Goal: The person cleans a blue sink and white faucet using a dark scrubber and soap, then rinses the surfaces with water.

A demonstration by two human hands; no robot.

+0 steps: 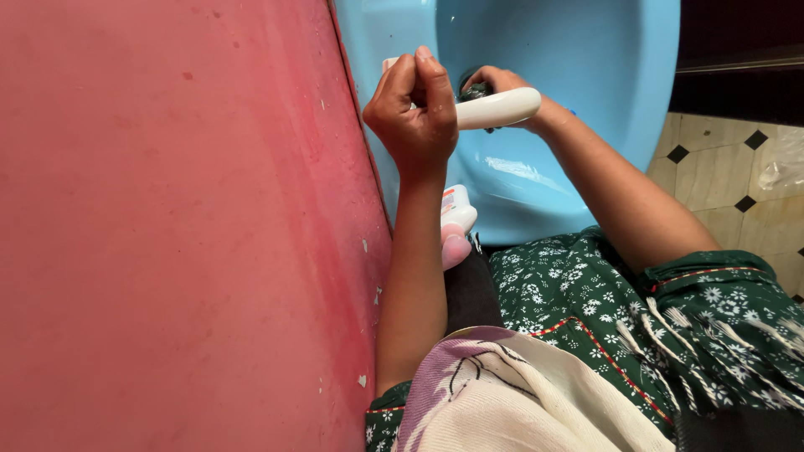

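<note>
A pale cloth (536, 402) with purple stripes lies nearest, over a green flowered dress (586, 293); beside it stands a red wall (167, 226). The left hand (412, 109) is closed around one end of a white handle (494, 109), fingers curled tight; the right hand (498, 84) grips a dark piece (473, 90) at the handle, over the blue basin (586, 50). A small white tube (456, 213) rests at the basin's edge, behind the left forearm.
</note>
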